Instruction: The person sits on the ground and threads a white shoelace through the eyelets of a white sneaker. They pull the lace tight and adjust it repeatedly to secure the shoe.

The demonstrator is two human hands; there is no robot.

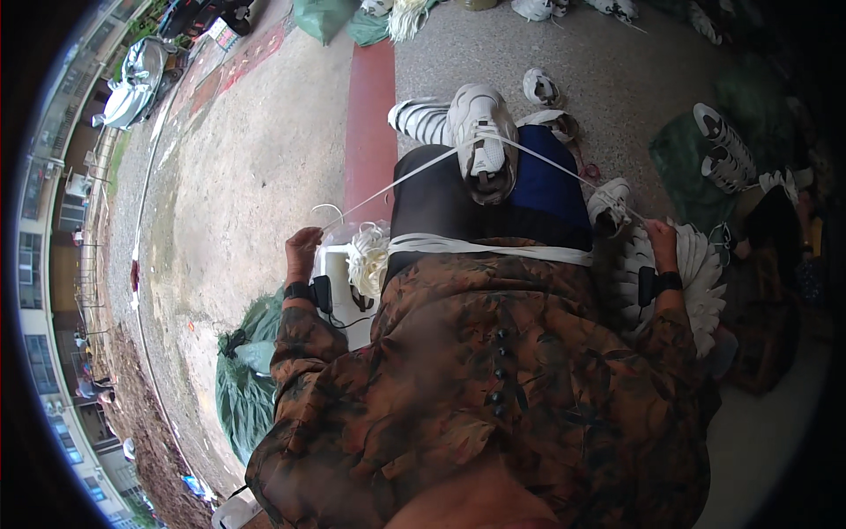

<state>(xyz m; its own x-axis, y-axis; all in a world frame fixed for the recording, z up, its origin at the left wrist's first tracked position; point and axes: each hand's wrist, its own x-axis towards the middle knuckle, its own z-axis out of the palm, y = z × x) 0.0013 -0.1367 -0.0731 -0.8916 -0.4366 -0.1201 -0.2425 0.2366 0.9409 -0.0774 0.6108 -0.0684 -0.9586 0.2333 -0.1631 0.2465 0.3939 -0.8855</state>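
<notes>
1. Shirt (493,353), brown and patterned, covers your chest and arms; white strands (493,248) lie across your lap (423,207).
2. Your left hand (304,244) is out to the side, fingers closed on one end of the lace (401,186). Near it sits a white bundle (368,257).
3. Your right hand (661,240) is out the other way, fingers gripping the other end; a white pile (683,282) fans out beside it.
4. The white shoe (485,145) rests over your knees, the lace stretched from its middle to both hands.
5. Beyond, a second shoe (540,86) lies on the ground (264,115), right of a red strip (370,123).
6. Farthest, a green bag (320,19) meets the top edge.
</notes>
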